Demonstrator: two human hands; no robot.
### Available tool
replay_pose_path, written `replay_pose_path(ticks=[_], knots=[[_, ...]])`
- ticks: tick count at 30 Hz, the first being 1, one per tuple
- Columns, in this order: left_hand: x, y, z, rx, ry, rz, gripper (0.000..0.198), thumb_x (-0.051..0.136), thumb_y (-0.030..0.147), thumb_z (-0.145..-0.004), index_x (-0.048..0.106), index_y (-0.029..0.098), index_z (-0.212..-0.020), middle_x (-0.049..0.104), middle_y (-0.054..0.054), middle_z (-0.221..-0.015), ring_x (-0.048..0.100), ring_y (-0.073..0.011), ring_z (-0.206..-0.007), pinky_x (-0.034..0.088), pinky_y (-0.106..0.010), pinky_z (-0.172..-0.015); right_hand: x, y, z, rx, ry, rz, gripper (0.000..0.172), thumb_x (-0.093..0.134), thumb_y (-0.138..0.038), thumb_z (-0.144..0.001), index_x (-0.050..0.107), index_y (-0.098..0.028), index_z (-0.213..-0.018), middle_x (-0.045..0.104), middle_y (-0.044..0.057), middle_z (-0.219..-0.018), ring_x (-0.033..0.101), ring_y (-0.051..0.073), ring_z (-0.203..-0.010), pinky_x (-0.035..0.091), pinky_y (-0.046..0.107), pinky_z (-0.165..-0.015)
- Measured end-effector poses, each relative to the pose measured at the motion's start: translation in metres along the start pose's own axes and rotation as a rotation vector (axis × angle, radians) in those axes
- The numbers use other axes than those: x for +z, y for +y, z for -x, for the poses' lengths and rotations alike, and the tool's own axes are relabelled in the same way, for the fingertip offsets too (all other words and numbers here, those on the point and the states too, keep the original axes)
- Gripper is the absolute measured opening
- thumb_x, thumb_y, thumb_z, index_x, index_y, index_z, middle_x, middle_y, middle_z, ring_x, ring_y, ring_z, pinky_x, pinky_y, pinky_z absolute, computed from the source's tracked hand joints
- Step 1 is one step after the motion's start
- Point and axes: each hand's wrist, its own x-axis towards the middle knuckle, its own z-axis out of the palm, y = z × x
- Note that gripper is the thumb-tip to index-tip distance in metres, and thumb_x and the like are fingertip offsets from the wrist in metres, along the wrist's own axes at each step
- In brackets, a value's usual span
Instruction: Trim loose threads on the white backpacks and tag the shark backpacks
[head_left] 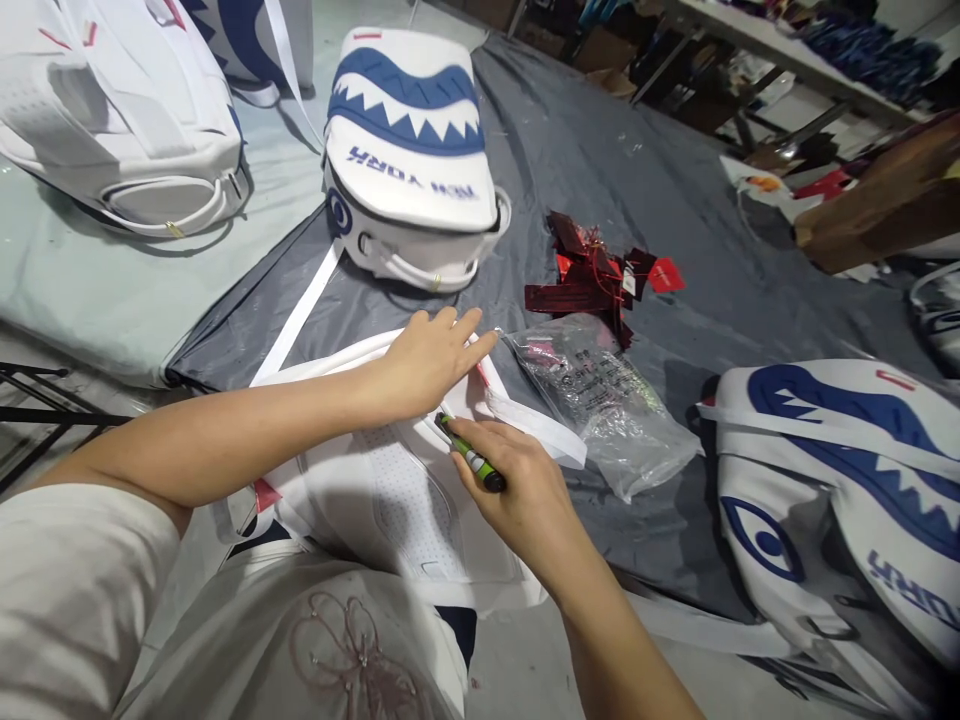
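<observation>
A white backpack [330, 500] lies across my lap and the table edge, its perforated back padding facing up. My left hand [431, 360] rests on its upper part, palm down with the fingers stretched out. My right hand [517, 480] is wrapped round a small green and black tool [472, 455], perhaps a cutter or a marker. The tool's tip is near the white fabric just below my left hand; whether it touches is hard to see. A white strap [536, 425] sticks out to the right of my hands.
A white and blue backpack [412, 160] stands ahead, another [847, 480] lies at right and a third [127, 110] at far left. Dark red tags [592, 275] and a clear plastic bag [607, 400] lie on the grey-covered table [637, 180]. Cardboard [885, 210] stands far right.
</observation>
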Motion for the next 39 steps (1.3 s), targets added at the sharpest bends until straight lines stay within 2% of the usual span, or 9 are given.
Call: replay_pose_path(ticks=[4, 10, 25, 29, 32, 35, 37, 39], knots=[[0.001, 0.0, 0.0, -0.001, 0.026, -0.009, 0.066, 0.058, 0.022, -0.085, 0.036, 0.018, -0.148, 0.038, -0.015, -0.154, 0.051, -0.0322, -0.119, 0.045, -0.039, -0.083, 0.0, 0.0, -0.001, -0.007, -0.004, -0.043, 0.03, 0.056, -0.017, -0.089, 0.068, -0.021, -0.117, 0.074, 0.007, -0.112, 0.069, 0.024, -0.1, 0.056, 0.038, -0.086], [0.002, 0.001, 0.0, -0.023, 0.014, 0.01, 0.067, 0.057, 0.021, -0.085, 0.035, 0.022, -0.149, 0.034, -0.013, -0.157, 0.051, -0.0323, -0.121, 0.044, -0.04, -0.084, 0.001, 0.001, 0.001, 0.01, 0.035, -0.142, 0.03, 0.055, -0.019, -0.091, 0.068, -0.021, -0.118, 0.074, 0.007, -0.113, 0.069, 0.022, -0.103, 0.057, 0.037, -0.091], [-0.001, 0.001, 0.001, -0.008, -0.006, 0.004, 0.068, 0.058, 0.022, -0.086, 0.034, 0.021, -0.149, 0.034, -0.014, -0.157, 0.051, -0.0326, -0.122, 0.045, -0.039, -0.084, -0.003, 0.002, 0.005, 0.051, 0.018, -0.089, 0.03, 0.057, -0.02, -0.09, 0.07, -0.019, -0.117, 0.075, 0.008, -0.11, 0.07, 0.025, -0.101, 0.057, 0.042, -0.087], [-0.001, 0.0, 0.0, -0.003, -0.015, 0.002, 0.068, 0.058, 0.021, -0.086, 0.033, 0.02, -0.15, 0.033, -0.015, -0.157, 0.05, -0.0333, -0.123, 0.047, -0.041, -0.086, -0.003, 0.002, 0.004, 0.063, 0.015, -0.121, 0.028, 0.058, -0.021, -0.089, 0.071, -0.019, -0.114, 0.076, 0.007, -0.108, 0.072, 0.025, -0.097, 0.057, 0.039, -0.087], [-0.01, -0.003, 0.001, 0.013, -0.059, 0.002, 0.073, 0.06, 0.02, -0.084, 0.032, 0.019, -0.151, 0.03, -0.017, -0.159, 0.05, -0.0347, -0.124, 0.05, -0.041, -0.086, 0.0, 0.001, 0.004, 0.1, 0.027, -0.204, 0.026, 0.059, -0.025, -0.091, 0.072, -0.02, -0.113, 0.076, 0.006, -0.107, 0.073, 0.023, -0.096, 0.056, 0.036, -0.086], [-0.03, -0.004, 0.009, 0.026, -0.201, -0.003, 0.093, 0.069, 0.021, -0.078, 0.018, 0.023, -0.156, 0.013, -0.017, -0.165, 0.041, -0.0383, -0.134, 0.052, -0.042, -0.088, 0.007, -0.004, 0.008, 0.099, 0.093, -0.29, 0.029, 0.06, -0.032, -0.093, 0.07, -0.02, -0.117, 0.075, 0.005, -0.113, 0.072, 0.022, -0.098, 0.056, 0.034, -0.086], [-0.045, -0.003, 0.02, -0.028, -0.284, -0.024, 0.107, 0.073, 0.021, -0.075, 0.006, 0.027, -0.159, -0.001, -0.016, -0.167, 0.034, -0.0408, -0.14, 0.054, -0.043, -0.089, 0.012, -0.012, 0.01, 0.048, 0.167, -0.3, 0.031, 0.059, -0.033, -0.093, 0.069, -0.02, -0.12, 0.074, 0.005, -0.115, 0.072, 0.022, -0.099, 0.055, 0.034, -0.089], [-0.059, 0.001, 0.035, -0.12, -0.317, -0.06, 0.112, 0.072, 0.018, -0.076, -0.002, 0.03, -0.159, -0.008, -0.015, -0.166, 0.034, -0.0415, -0.14, 0.055, -0.044, -0.089, 0.017, -0.023, 0.012, 0.002, 0.203, -0.28, 0.03, 0.057, -0.031, -0.093, 0.07, -0.021, -0.119, 0.075, 0.005, -0.112, 0.072, 0.022, -0.095, 0.054, 0.034, -0.089]])
